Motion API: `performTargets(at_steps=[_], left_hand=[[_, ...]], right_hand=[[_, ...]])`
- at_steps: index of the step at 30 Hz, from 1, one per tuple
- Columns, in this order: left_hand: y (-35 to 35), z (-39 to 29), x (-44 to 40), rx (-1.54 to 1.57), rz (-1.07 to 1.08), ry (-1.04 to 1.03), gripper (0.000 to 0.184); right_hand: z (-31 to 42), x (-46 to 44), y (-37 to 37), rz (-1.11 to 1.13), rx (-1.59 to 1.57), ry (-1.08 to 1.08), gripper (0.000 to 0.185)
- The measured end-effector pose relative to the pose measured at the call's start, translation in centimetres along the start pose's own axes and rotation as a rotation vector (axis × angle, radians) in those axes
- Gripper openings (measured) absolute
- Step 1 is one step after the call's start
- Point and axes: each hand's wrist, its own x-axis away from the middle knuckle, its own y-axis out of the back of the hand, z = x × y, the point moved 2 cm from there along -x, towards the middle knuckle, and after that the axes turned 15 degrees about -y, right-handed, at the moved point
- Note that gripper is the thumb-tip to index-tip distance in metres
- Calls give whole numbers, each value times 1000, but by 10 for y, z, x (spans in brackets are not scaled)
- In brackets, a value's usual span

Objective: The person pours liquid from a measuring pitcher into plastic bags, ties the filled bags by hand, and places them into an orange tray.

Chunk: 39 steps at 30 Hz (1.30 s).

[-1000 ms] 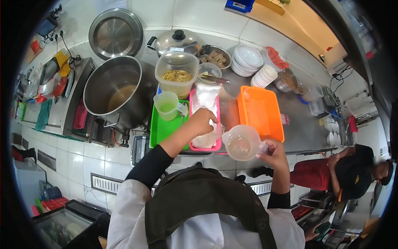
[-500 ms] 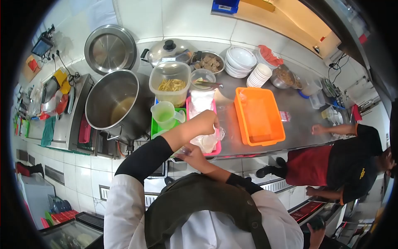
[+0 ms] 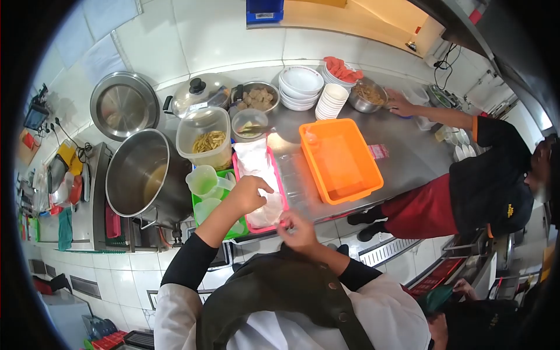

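My left hand point(image 3: 249, 193) is closed, fingers bent, above the pink tray point(image 3: 281, 182) that holds white and clear plastic bags point(image 3: 252, 156); anything in its grip is too small to tell. By the tray's front right corner, my right hand point(image 3: 300, 232) has thumb and fingers pressed together on something small that I cannot make out. Left of my left hand, a green-tinted measuring jug point(image 3: 202, 181) and a second clear jug point(image 3: 208, 211) stand at the green tray point(image 3: 238, 229). Behind them is a clear tub point(image 3: 203, 129) of yellowish strips.
An orange basin point(image 3: 344, 163) lies right of the pink tray. A big steel pot point(image 3: 139, 175) stands left. White bowls point(image 3: 300, 84), stacked cups point(image 3: 332, 100) and a steel bowl of meatballs point(image 3: 256, 98) line the back. A co-worker point(image 3: 484, 175) reaches over the counter's right end.
The clear jug, first in my right hand, now stands at the green tray. My right hand went left to it, then back to the pink tray's corner. The co-worker has come up to the counter.
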Motion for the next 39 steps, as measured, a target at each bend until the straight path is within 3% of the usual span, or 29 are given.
performTargets(at_steps=[1, 4, 9, 12, 15, 19, 22, 26, 27, 30, 31, 34, 37, 39], left_hand=[[-2, 2, 2, -16, -7, -4, 30], [-8, 7, 3, -42, -30, -63, 31], [-6, -22, 2, -59, -47, -49, 26], [-2, -38, 5, -83, -68, -80, 21], [9, -51, 0, -208, -114, -152, 10], [40, -92, -9, -393, -82, -226, 13], [52, -99, -17, -225, -123, -260, 14], [62, -108, -9, 73, -359, -145, 26], [60, -96, -5, 124, -408, -117, 49], [48, -70, 9, 147, -473, -196, 72], [39, -65, 14, 150, -352, -186, 80], [-7, -39, 8, 145, -269, -406, 73], [-29, -29, -10, 409, -211, -260, 52], [-36, -18, -17, 429, -195, -225, 40]], right_hand=[[-6, -1, 13, -142, -9, -132, 57], [2, -23, 14, -218, -301, -17, 63], [9, -30, 9, -253, -7, 164, 32], [18, -28, 10, -263, -35, 186, 33], [39, -29, 14, -189, -226, 69, 32], [56, -46, 22, -3, -337, 3, 27], [87, -50, 41, 82, -324, -79, 18], [113, -49, 53, 92, -449, -129, 9], [115, -49, 55, 88, -419, -103, 9], [122, -48, 61, 69, -342, -47, 9], [124, -47, 64, 64, -324, -44, 9], [125, -42, 67, 43, -280, 3, 11], [103, -47, 68, -34, -231, 170, 11], [115, -35, 85, -56, -190, 78, 9]])
